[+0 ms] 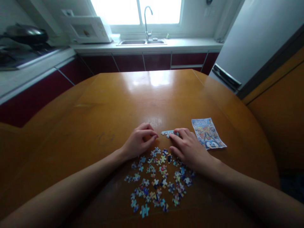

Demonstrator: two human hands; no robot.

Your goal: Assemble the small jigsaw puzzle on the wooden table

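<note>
A short joined strip of light-blue jigsaw puzzle pieces (166,133) lies flat on the table. My right hand (187,144) rests over its right end, fingertips touching it and the thumb spread away. Left of the strip, my left hand (142,140) has its thumb and index fingertip pressed together; anything between them is hidden. Loose jigsaw puzzle pieces (163,171) lie scattered in a heap below and between both hands, some partly covered by the right hand. To the right of that hand is a printed picture sheet (206,131) with a cartoon design.
The pieces lie on a large, shiny wooden table (106,104) with a rounded edge. Beyond it stand a counter with a sink (133,42) and faucet (146,23), a white microwave (87,30), and a pan (26,34) on the stove. A fridge (256,41) stands at right.
</note>
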